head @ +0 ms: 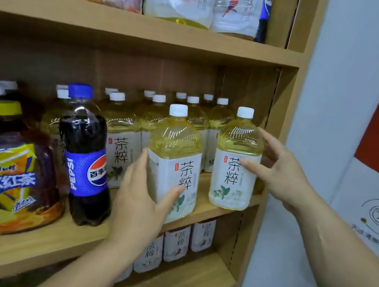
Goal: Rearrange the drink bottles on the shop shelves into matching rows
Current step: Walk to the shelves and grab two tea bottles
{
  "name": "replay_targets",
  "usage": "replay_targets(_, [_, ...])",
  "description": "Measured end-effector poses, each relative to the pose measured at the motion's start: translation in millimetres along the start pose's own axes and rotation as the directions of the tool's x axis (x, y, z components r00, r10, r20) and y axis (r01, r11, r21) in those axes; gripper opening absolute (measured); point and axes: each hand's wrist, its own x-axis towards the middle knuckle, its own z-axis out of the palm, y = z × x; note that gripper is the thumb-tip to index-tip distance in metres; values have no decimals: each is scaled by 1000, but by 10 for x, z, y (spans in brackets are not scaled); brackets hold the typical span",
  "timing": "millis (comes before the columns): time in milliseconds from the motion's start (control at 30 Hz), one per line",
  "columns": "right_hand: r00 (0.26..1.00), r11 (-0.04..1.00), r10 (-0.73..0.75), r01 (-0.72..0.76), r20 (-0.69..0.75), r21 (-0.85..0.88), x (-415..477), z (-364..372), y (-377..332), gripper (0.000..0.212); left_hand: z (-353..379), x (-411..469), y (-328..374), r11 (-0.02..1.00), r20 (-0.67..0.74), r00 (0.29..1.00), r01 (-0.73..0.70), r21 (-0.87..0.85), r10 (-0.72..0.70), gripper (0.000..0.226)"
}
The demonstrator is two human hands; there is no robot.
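Left hand (141, 200) grips a tea bottle (175, 151) right of the cola bottle (87, 153); right hand (279, 173), fingers straight, touches a second tea bottle (233, 178) farther right.

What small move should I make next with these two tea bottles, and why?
Probably slide the front tea bottle, held in your left hand, back a little. It stands nearer the shelf edge than the right tea bottle beside your right hand, so nudging it back should level the front row.

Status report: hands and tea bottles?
Left hand grips front tea bottle. Right hand open at right tea bottle. Cola bottle amid tea rows.
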Motion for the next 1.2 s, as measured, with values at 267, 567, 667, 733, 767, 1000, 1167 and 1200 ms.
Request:
replay_targets(267, [928, 893, -277, 152, -251, -423, -215, 177, 162, 82, 248, 110, 27, 998, 8, 999, 40, -46, -39, 91])
replay_targets(567, [781, 494, -623, 438, 45, -751, -333, 486, 665, 77, 261, 161, 3, 977, 58, 989, 142, -161, -134, 88])
replay_targets(667, [806, 504, -589, 428, 64, -750, -246, 482, 716, 84, 252, 122, 4, 985, 103, 991, 97, -140, -83, 90])
replay_targets(733, [833, 523, -550, 401, 61, -752, -174, 484, 756, 89, 265, 107, 14, 994, 116, 992, 58, -95, -47, 89])
replay_targets(767, [845, 541, -533, 389, 54, -746, -135, 489, 772, 89, 279, 112, 19, 997, 117, 993, 36, -72, -27, 88])
replay_targets(1000, [888, 582, -452, 369, 89, -725, 156, 507, 837, 81, 345, 187, 33, 999, 140, 990, 32, -27, -28, 89])
replay_targets(1167, [927, 674, -347, 352, 143, -649, 269, 472, 902, 84, 367, 178, 9, 997, 90, 993, 71, 13, -71, 86])
replay_targets(1200, [926, 684, -346, 358, 149, -636, 274, 467, 908, 85, 377, 171, 20, 997, 72, 995, 73, 27, -75, 84])
